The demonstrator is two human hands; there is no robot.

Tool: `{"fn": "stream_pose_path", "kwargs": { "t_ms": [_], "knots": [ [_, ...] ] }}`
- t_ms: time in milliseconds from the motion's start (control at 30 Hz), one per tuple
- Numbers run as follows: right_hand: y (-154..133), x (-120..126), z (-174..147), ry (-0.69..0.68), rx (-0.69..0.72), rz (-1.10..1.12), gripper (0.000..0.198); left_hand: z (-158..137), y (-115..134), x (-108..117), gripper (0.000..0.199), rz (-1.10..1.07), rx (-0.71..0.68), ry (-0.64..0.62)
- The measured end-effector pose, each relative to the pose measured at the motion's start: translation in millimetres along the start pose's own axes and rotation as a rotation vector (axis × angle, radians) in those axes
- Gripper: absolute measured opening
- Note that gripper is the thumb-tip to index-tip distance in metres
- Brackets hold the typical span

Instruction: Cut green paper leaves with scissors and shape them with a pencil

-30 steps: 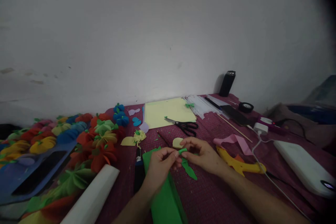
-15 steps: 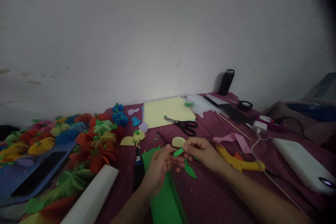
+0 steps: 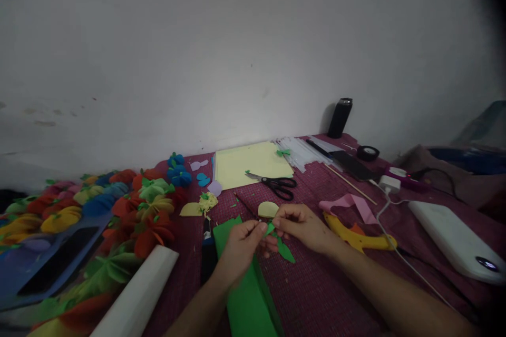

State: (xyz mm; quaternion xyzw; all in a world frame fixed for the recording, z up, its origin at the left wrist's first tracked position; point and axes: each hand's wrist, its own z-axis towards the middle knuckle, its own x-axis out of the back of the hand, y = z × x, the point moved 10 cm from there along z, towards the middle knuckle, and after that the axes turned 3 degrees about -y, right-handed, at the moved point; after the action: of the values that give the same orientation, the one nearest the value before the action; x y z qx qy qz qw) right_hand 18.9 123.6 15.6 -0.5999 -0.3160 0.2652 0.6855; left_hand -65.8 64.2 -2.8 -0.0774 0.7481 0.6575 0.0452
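Observation:
A small strip of green paper is pinched between the fingertips of both hands, above the maroon cloth. My left hand is closed on its left end, over a long green paper sheet. My right hand grips the other end with thumb and forefinger. Just below the fingers lies a green paper leaf. A pale yellow half-round paper piece rests behind the fingertips. Black-handled scissors lie farther back, their blades partly on a stack of pale yellow paper.
Many paper flowers crowd the left side, near a white roll. To the right are a yellow glue gun, a pink strip, a white power bank with cables, and a black bottle by the wall.
Left thumb and fingers have closed onto the green strip, covering more of it. Both hands are nearer together, and the view has shifted slightly.

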Motion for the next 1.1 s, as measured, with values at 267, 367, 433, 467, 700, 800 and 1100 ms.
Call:
{"fn": "stream_pose_path", "kwargs": {
  "t_ms": [267, 367, 433, 467, 700, 800, 1100],
  "knots": [
    [-7.8, -5.1, -1.7, -0.031, 0.026, 0.002, 0.025, 0.8, -0.4, -4.1, 0.037, 0.079, -0.022, -0.027],
    [-4.9, -6.6, -1.3, -0.039, 0.014, -0.024, 0.024, 1.7, 0.4, -7.0, 0.037, 0.110, -0.035, -0.054],
    [-1.0, -3.4, 0.3, -0.026, -0.011, -0.028, 0.025, 1.4, 2.3, -6.6, 0.035, 0.125, -0.044, -0.051],
    [0.5, 0.3, 1.3, -0.008, -0.023, -0.017, 0.026, 1.0, 3.8, -5.7, 0.035, 0.130, -0.050, -0.042],
    [-4.7, 16.1, 2.9, 0.064, -0.030, 0.074, 0.029, -1.4, 8.5, -1.3, 0.033, 0.162, -0.078, 0.004],
    [-1.5, 1.8, 2.0, -0.014, -0.043, 0.038, 0.023, -0.6, 7.0, -4.4, 0.033, 0.181, -0.081, -0.022],
    [10.5, -2.2, 2.2, -0.019, -0.075, -0.062, 0.026, 4.0, -11.6, -2.5, 0.039, 0.258, 0.004, -0.017]
  ]
}}
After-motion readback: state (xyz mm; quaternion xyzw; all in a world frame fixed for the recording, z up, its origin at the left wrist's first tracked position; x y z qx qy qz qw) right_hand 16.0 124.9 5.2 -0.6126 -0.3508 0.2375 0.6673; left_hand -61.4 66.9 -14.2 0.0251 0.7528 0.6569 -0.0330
